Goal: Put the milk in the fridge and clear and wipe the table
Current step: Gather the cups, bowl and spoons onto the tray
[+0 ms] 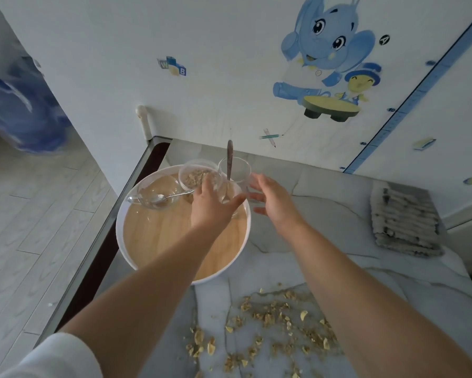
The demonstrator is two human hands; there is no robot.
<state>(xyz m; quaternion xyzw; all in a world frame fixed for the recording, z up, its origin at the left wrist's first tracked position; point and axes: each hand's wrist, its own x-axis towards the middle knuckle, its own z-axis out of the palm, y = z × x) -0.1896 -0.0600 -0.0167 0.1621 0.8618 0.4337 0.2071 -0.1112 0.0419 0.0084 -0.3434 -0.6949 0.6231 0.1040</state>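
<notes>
A round white tray with a wooden floor (153, 238) lies at the table's left edge. On it stand a clear glass bowl with a spoon (158, 196) and a small clear bowl of crumbs (195, 175). My left hand (211, 207) is wrapped around a clear glass mug (236, 173) that has a spoon standing in it, over the tray's far right rim. My right hand (273, 197) hovers open just right of the mug, fingers spread near its handle. Scattered crumbs and flakes (273, 326) cover the near part of the marble table (324, 214). No milk is in view.
A folded grey-and-white cloth (404, 222) lies at the table's right side. The wall with cartoon stickers (327, 50) stands right behind the table. Pale floorboards (38, 214) lie to the left, with a blue object (19, 105) at the far left.
</notes>
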